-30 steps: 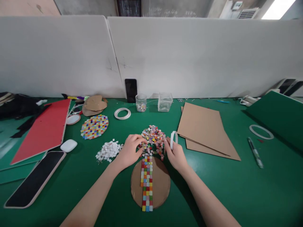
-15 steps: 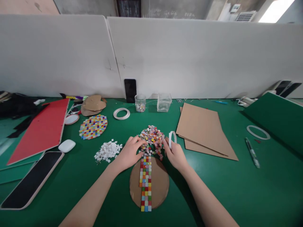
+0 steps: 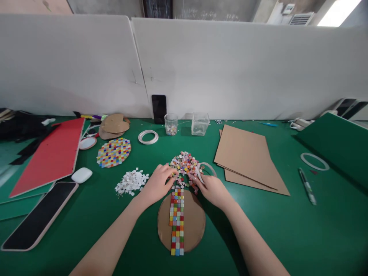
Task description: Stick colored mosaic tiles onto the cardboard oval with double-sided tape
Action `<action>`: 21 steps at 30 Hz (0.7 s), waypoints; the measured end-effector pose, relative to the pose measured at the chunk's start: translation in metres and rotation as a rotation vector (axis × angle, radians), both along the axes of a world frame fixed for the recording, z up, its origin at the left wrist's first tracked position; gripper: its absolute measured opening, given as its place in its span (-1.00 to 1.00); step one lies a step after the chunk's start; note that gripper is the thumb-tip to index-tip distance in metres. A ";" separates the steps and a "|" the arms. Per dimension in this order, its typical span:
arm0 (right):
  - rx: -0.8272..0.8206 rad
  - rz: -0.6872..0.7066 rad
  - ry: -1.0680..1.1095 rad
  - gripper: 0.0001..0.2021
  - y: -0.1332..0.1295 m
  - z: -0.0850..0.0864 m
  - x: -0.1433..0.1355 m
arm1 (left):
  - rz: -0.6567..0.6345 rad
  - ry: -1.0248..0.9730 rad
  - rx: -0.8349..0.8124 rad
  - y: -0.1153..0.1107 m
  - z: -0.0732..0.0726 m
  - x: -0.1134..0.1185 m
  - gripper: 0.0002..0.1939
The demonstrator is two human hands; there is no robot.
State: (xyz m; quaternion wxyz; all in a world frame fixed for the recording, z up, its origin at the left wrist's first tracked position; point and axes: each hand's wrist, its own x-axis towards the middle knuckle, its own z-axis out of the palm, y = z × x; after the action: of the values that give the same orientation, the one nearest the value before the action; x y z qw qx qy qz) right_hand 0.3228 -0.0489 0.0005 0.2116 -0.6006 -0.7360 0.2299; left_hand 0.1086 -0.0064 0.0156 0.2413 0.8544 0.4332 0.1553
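A cardboard disc [image 3: 195,222] lies on the green table with strips of coloured mosaic tiles [image 3: 177,226] down its middle, overhanging the near edge. Beyond it is a loose pile of mixed mosaic tiles [image 3: 185,163]. My left hand [image 3: 158,182] is at the pile's left side, fingers curled in and thumb close to them; what its fingertips hold, if anything, is too small to make out. At the pile's right side my right hand [image 3: 211,188] keeps a thin white roll of tape [image 3: 209,167] in its grip, its fingertips down among the tiles.
White tiles [image 3: 132,182] are heaped left, near a finished mosaic disc [image 3: 114,152]. Behind stand a plastic cup [image 3: 171,124], a clear square box [image 3: 200,124] and a phone [image 3: 159,109]. Cardboard sheets [image 3: 244,157], a pen [image 3: 307,186] and a white ring [image 3: 314,161] lie right.
My right hand has shifted left and deeper into the tile pile, and the tape roll has tilted from upright to lying flatter. My left hand has hardly moved.
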 end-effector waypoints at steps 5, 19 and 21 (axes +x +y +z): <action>-0.012 0.059 -0.208 -0.66 -0.002 0.001 0.002 | -0.035 -0.035 0.003 -0.002 0.002 0.002 -0.83; -0.020 0.110 -0.335 -0.69 -0.005 -0.001 -0.001 | -0.091 -0.049 0.006 -0.010 0.006 0.012 -0.83; -0.038 0.112 -0.316 -0.69 -0.005 0.000 -0.002 | -0.088 -0.053 0.007 -0.011 0.006 0.013 -0.83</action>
State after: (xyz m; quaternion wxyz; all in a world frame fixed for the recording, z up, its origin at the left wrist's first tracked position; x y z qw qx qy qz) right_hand 0.3212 -0.0537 0.0007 0.0685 -0.5912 -0.7879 0.1581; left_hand 0.1217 -0.0177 0.0216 0.2565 0.8691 0.3880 0.1685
